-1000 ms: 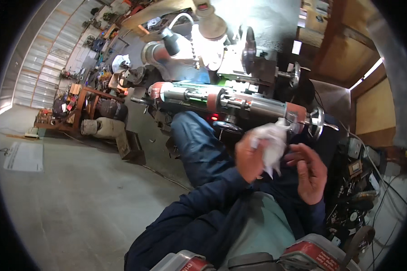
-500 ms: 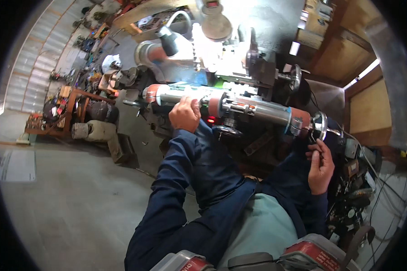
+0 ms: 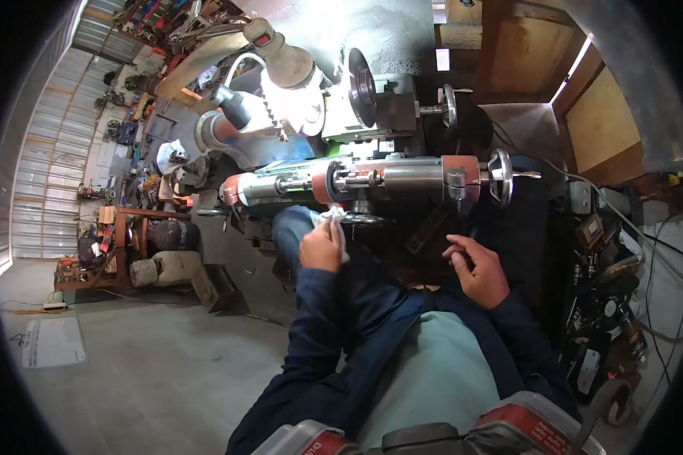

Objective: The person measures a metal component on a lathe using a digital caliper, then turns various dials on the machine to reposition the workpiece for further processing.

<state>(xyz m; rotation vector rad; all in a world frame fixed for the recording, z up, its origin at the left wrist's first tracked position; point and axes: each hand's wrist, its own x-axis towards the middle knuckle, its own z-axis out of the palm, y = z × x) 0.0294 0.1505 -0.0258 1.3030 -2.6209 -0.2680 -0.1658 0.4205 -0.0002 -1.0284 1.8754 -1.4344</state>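
My left hand [image 3: 322, 247] pinches a small crumpled white cloth [image 3: 331, 217] at its fingertips, above my left thigh and just below the machine's front. My right hand [image 3: 476, 273] hovers over my lap, away from the machine, fingers loosely bent and apart with nothing visible in them. In front of me lies the machine's long metal cylinder assembly [image 3: 413, 176], with red-orange end and middle sections. On its right end is a chrome handwheel [image 3: 501, 177] with a crank handle. A second handwheel [image 3: 364, 221] sits low at the middle, beside the cloth.
Behind the cylinder stand a grinding wheel [image 3: 362, 87], a lamp [image 3: 233, 108] and another handwheel [image 3: 449, 105]. Wooden panels [image 3: 527, 57] rise at the back right. Tools and cables [image 3: 607, 303] crowd the right side. A rusty metal stand [image 3: 121, 235] and box [image 3: 216, 287] are at left.
My left hand has come off the cylinder toward me, and the white cloth now shows in it. My right hand has moved left, away from the right-end handwheel. The view has shifted.
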